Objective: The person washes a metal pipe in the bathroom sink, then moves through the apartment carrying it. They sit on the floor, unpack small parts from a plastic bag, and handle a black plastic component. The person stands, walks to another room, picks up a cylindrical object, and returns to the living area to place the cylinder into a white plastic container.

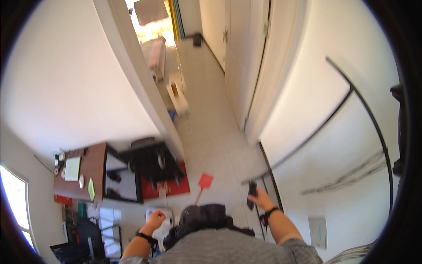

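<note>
My right hand (263,201) is closed around a dark, oblong handheld object (252,195), held upright beside the black metal rack; its exact kind is not clear. Low at the left, my left hand (153,221) has its fingers curled together, and whether anything small sits in them cannot be seen. Beneath that hand lies a white flat object (166,229) at floor level. Between my arms a black bag (203,215) sits at my waist. Just beyond it a red fly swatter (205,181) shows above the tiled floor.
A brown desk (94,169) with a laptop (72,168) stands left, near a black chair (90,237). A black cart-like frame (154,163) rests by a red mat (182,187). The black metal rack (373,119) lines the right wall. Ahead, a white door (244,57) stands ajar.
</note>
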Tool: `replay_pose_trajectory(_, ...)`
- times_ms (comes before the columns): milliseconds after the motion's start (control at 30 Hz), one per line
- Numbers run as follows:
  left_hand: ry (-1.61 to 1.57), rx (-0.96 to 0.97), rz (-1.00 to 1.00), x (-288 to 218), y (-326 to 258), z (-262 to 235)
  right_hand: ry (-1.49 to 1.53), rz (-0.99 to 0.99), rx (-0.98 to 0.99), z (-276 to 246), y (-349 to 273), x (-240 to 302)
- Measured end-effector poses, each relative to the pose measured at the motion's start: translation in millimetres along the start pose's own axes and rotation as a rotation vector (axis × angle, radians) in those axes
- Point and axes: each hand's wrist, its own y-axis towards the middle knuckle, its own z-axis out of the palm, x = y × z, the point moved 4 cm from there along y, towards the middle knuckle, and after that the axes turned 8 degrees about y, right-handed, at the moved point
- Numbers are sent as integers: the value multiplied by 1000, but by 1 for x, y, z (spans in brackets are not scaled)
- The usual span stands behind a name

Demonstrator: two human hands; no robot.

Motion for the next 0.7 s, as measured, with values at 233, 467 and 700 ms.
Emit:
replay_pose_trajectory(233,-439,-1,-72,-108,200,-31,-280,51,55,-51,131,36)
replay_pose_trajectory(467,-339,-2,221,-255,411,-89,-290,117,-61,-107,331,85)
replay_pose_trajectory(700,-240,184,418,-396,607,-177,-265,102,-128,-156,528,185)
